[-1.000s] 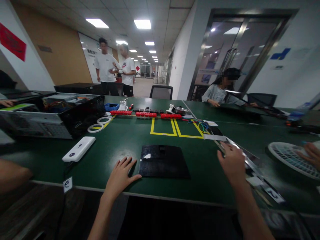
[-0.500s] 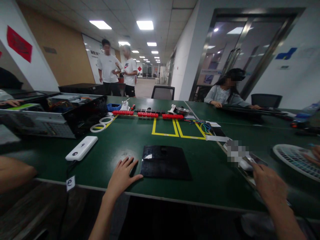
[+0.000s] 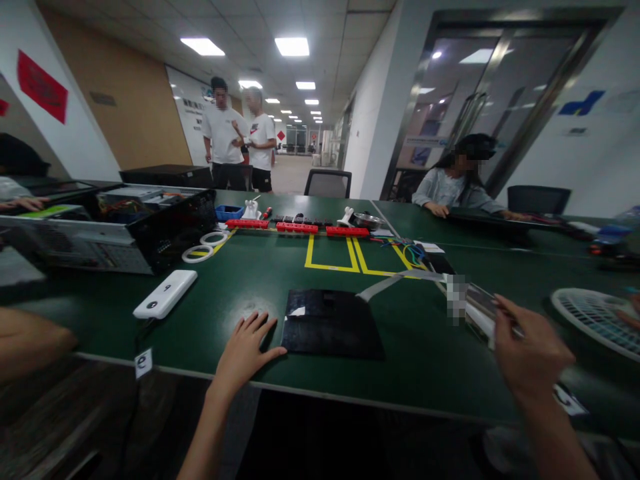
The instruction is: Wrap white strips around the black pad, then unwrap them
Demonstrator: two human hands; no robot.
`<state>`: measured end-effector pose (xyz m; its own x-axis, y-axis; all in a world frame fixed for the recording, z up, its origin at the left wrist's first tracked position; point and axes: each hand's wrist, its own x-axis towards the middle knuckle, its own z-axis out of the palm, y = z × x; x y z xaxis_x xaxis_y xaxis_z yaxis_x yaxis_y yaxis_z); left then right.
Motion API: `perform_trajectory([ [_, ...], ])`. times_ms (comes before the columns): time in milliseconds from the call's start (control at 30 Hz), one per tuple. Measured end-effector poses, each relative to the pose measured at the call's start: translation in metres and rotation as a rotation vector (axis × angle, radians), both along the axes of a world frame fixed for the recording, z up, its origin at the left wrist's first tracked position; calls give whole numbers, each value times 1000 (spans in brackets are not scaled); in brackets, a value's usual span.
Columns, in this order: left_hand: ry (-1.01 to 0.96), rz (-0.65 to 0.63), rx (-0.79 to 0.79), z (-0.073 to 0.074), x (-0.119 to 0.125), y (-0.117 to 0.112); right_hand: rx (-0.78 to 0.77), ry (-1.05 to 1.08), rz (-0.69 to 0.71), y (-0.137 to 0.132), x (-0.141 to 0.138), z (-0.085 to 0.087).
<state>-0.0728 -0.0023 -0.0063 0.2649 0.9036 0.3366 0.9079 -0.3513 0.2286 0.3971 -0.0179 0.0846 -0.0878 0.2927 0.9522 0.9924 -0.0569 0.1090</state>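
My left hand (image 3: 249, 348) lies flat on the green table (image 3: 240, 287), fingers spread, its thumb tip at the left edge of a glossy black panel (image 3: 330, 327). A pale strip (image 3: 400, 281) reaches from the panel's upper right edge toward the right-hand clutter. My right hand (image 3: 533, 350) is closed, thumb and fingers pinched together at the right. What is between those fingers I cannot make out. Just beyond the fingertips lies a flat, phone-like rectangle (image 3: 481, 300), partly blurred out.
An open computer case (image 3: 175, 230) stands at the left, near a white power bank (image 3: 166, 293) and white tape rolls (image 3: 197, 253). Red blocks (image 3: 297, 228) line the back behind yellow tape outlines (image 3: 333, 268). A white fan grille (image 3: 575, 293) is at the right. Other people are around.
My right hand has lifted slightly and moved left, leaving a white rounded object it was at. The pale strip now extends left to the panel. My left hand has stayed put.
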Motion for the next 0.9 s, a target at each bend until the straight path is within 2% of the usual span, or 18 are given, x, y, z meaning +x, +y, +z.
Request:
perform_trajectory([
  [67,-14,-1,-3,0,0,0,-45,79,155,-2,-22,2],
  [167,-33,-2,-12,2,1,0,-200,163,368,-2,-54,-5],
  [300,-15,8,-29,3,2,-1,-477,214,583,4,-89,-30],
  [400,5,14,-31,3,2,0,-626,130,687,11,-107,-52],
  [533,0,10,-43,2,0,2,-718,-68,707,15,-119,-64],
  [733,-50,23,-26,10,5,0,-751,-333,652,13,-130,-52],
  [800,-58,-14,10,15,14,-6,-757,-412,639,12,-135,-49],
  [900,-39,-148,32,20,34,-17,-757,-516,617,13,-142,-46],
])
